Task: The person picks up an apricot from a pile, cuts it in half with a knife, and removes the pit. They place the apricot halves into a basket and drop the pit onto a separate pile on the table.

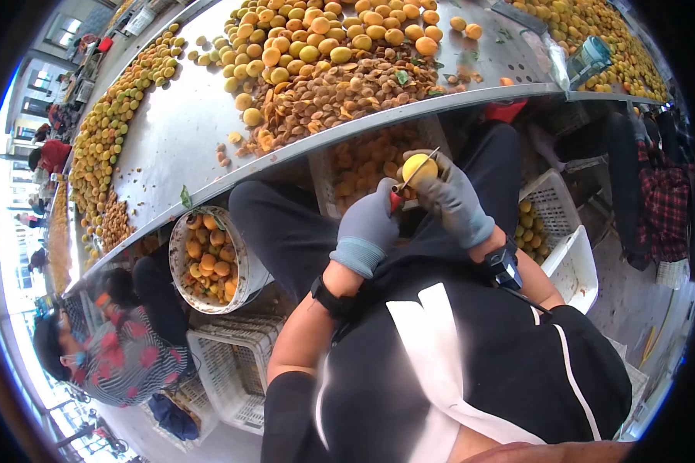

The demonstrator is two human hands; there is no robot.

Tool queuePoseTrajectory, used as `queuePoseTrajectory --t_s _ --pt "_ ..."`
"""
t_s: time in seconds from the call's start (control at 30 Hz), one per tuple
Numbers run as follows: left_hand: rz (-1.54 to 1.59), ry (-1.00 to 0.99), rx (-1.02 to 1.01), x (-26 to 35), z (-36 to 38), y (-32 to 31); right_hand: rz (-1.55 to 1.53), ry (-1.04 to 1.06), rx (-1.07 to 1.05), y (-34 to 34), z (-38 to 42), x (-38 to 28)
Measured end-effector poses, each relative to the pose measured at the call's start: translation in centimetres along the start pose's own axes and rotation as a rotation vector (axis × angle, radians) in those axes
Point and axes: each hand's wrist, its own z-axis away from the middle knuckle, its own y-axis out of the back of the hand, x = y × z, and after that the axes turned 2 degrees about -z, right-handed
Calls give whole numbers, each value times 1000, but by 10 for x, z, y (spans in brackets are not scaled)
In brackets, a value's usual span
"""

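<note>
My gloved left hand is wrapped round the red handle of a small knife. Its thin blade slants up to the right, across the face of a yellow apricot. In my gloved right hand that apricot is held between thumb and fingers, close above my lap. Beneath and beyond both hands, a crate of orange apricot pieces sits under the table edge. On the metal table ahead lie a heap of whole apricots and, nearer me, a pile of brown pits.
A white bucket of apricots stands left of my knee. White crates are on the floor behind it, and another crate with fruit is at the right. A person sits at left; another in a plaid shirt is at right.
</note>
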Motion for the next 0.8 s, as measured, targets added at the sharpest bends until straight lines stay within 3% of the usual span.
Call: queuePoseTrajectory --t_s 0.03,0.17,0.27,0.37,0.43,0.57,0.63,0.77,0.8 --pt "-2 -5 14 3 3 1 -154 -53 -161 2 1 -3" --pt "-21 -54 28 -5 3 -1 -387 -97 1 -16 3 4" --pt "-31 -12 24 -3 7 -4 -138 31 -53 -10 0 10" --pt "-19 -64 87 -2 9 -5 -357 -21 32 -8 2 16" --pt "-44 -81 113 -5 7 -5 -576 -166 -91 -5 1 16" --pt "-89 -116 140 -18 5 -11 -411 -74 -37 -15 2 15" --pt "-70 -108 142 -16 6 -16 115 115 91 -18 4 17" --pt "-36 -161 252 -11 5 -15 105 41 6 -12 2 6" --pt "-34 -160 250 -12 4 -15 -65 7 6 -14 0 9"
